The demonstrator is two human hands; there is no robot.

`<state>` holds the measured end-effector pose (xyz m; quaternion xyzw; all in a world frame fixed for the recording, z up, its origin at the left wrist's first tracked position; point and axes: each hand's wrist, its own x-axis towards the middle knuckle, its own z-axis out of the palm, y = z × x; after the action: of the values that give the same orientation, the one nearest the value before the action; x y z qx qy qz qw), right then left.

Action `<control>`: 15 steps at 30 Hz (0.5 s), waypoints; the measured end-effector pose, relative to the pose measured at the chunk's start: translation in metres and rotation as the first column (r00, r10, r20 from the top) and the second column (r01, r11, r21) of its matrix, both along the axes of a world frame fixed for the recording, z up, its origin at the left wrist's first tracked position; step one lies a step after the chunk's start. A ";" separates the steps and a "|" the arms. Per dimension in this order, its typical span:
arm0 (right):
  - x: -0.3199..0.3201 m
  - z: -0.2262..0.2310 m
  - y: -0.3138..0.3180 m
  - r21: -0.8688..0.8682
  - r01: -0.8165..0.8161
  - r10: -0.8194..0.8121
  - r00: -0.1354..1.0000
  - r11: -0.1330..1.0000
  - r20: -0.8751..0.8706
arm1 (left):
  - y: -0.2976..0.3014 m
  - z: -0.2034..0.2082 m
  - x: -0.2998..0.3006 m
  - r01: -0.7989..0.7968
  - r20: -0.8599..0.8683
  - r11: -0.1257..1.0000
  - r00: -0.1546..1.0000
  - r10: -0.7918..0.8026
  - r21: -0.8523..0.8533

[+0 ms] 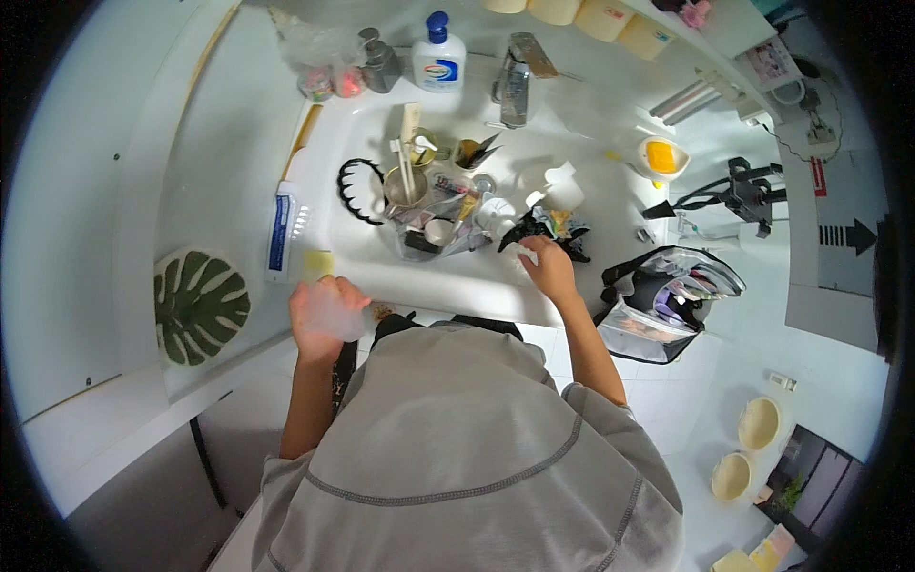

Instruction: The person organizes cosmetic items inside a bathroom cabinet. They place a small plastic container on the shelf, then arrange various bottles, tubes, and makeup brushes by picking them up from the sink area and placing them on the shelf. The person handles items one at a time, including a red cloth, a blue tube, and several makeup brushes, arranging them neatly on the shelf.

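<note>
My left hand (324, 297) is closed on a translucent whitish piece (337, 318), perhaps thin plastic, at the front left edge of the white sink (419, 283). My right hand (553, 271) reaches over the sink's front rim, fingers pinched around a small whitish scrap (521, 254) whose kind I cannot make out. Just beyond it lies a crumpled black and patterned packet (562, 227). Further left in the basin are a clear plastic bag (448, 224) with small items, a cup (405, 189) holding toothbrushes, and a black toothed headband (360, 194).
A blue-and-white toothpaste tube (279, 234) and yellow square (318, 265) lie on the sink's left rim. Behind stand a blue-topped pump bottle (438, 59), grey dispenser (379, 62) and metal faucet (516, 81). An unzipped toiletry bag (658, 329) is at right, a leaf-shaped mat (202, 305) left.
</note>
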<state>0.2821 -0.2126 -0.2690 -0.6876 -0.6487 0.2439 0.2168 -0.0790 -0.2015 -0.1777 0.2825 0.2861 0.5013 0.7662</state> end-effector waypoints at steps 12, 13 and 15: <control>0.042 0.002 0.098 0.128 0.140 -0.165 0.962 0.982 0.215 | -0.006 0.008 0.021 0.108 -0.162 0.989 0.979 -0.123 -0.099; 0.044 -0.004 0.102 0.071 0.108 -0.125 0.947 0.992 0.295 | -0.006 0.009 0.023 0.120 -0.188 0.989 0.973 -0.135 -0.092; 0.045 -0.016 0.106 -0.051 0.051 -0.024 0.898 0.997 0.440 | -0.009 0.008 0.023 0.131 -0.214 0.988 0.966 -0.146 -0.085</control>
<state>0.3267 -0.1062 -0.2851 -0.7435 -0.6597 0.0982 0.0488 -0.0558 -0.2105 -0.1698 0.3281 0.3660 0.4019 0.7726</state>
